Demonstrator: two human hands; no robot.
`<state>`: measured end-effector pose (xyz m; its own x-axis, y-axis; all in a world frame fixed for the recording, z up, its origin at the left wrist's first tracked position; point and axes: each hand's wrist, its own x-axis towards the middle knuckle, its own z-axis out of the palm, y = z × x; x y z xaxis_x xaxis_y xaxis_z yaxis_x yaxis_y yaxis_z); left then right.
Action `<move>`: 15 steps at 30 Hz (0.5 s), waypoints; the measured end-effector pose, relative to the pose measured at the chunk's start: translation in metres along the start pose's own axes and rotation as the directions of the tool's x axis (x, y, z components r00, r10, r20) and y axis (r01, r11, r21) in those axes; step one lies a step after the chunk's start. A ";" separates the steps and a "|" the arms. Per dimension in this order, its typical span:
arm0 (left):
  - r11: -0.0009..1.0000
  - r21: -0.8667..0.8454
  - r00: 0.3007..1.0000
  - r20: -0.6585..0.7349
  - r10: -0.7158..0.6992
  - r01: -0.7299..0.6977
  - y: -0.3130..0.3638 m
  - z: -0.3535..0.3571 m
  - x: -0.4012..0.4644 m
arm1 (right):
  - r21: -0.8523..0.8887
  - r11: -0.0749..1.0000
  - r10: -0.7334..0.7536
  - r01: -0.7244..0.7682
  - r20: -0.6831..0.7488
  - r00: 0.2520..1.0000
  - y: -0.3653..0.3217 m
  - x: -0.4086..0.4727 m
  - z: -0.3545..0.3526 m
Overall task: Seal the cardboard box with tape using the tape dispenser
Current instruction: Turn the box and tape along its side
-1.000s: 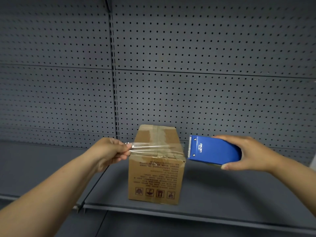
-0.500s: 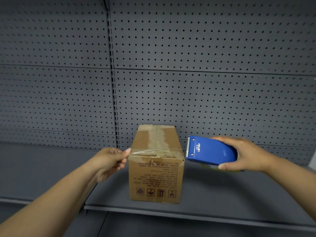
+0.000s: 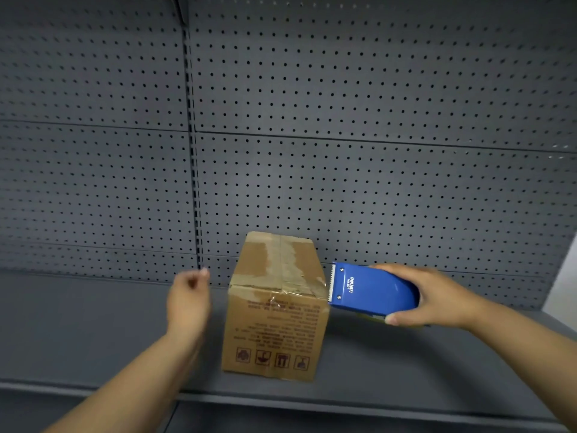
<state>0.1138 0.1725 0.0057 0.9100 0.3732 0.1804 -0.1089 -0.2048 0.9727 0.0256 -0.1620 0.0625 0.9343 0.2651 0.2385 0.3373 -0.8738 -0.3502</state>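
A small brown cardboard box (image 3: 274, 323) stands on the grey shelf (image 3: 390, 370), its flaps closed with clear tape along the top seam and across the front top edge. My right hand (image 3: 437, 296) holds the blue tape dispenser (image 3: 371, 289), whose serrated blade sits at the box's upper right corner. My left hand (image 3: 187, 298) hovers a little left of the box, blurred, fingers loosely curled, holding nothing and clear of the cardboard.
A grey pegboard wall (image 3: 343, 151) rises right behind the box, with a slotted upright (image 3: 192, 182) left of it. The shelf's front edge (image 3: 343, 404) runs just below the box. A lower shelf section lies to the left.
The stretched tape came down onto the box's top front edge. My left hand let go of the tape end and drew away left. The dispenser moved in to the box's right corner.
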 end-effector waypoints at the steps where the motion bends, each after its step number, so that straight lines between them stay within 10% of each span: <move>1: 0.968 0.071 0.969 -0.045 0.244 -0.240 0.017 -0.001 -0.004 | -0.004 1.000 0.001 -0.001 0.002 1.000 -0.001 0.001 0.000; 3: 0.723 0.216 0.754 0.205 0.624 -0.657 0.049 0.003 -0.016 | -0.014 1.000 0.009 -0.009 0.012 1.000 -0.002 0.003 0.001; 6: 0.324 0.308 0.442 0.717 0.539 -0.894 0.066 0.023 -0.036 | -0.015 1.000 0.026 -0.026 0.030 0.999 0.000 0.007 -0.001; 9: 0.220 0.386 0.437 0.852 0.289 -0.896 0.053 0.038 -0.041 | 0.014 0.999 0.037 -0.038 0.053 0.998 0.004 0.007 -0.004; 15: 0.142 0.454 0.474 0.806 0.354 -0.879 0.034 0.039 -0.042 | 0.043 0.999 0.020 -0.024 0.103 0.994 0.010 0.006 -0.005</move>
<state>0.0878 0.1147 0.0253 0.7151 -0.6254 0.3122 -0.6340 -0.7684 -0.0871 0.0337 -0.1708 0.0646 0.9477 0.2884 0.1369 0.3192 -0.8617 -0.3945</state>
